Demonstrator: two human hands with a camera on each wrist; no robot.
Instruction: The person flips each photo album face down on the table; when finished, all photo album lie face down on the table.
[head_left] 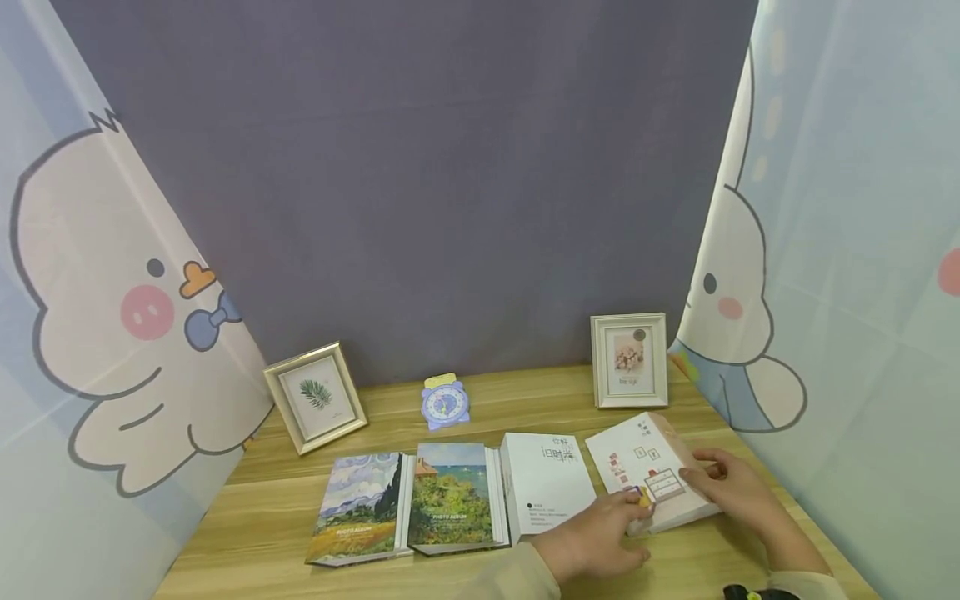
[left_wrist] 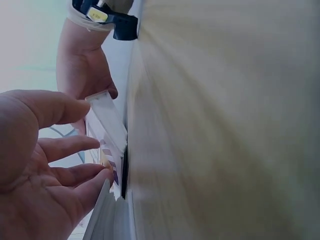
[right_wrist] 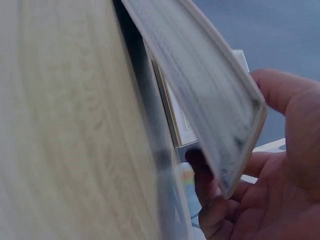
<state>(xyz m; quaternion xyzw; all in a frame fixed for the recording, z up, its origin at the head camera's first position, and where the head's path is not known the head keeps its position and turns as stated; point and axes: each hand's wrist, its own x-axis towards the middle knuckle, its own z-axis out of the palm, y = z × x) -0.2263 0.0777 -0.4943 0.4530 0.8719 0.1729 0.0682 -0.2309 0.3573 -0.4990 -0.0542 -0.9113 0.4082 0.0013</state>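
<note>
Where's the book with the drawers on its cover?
In the head view, it's the rightmost book; the right hand grips its right edge, the left hand is at its near-left corner, and the white frame stands behind it.

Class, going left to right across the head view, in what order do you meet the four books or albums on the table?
Wheat-field album, garden-and-sea album, white book with black lettering, book with drawn dresser.

The left grip (head_left: 603,533) gapes while the right grip (head_left: 738,492) pinches.
</note>
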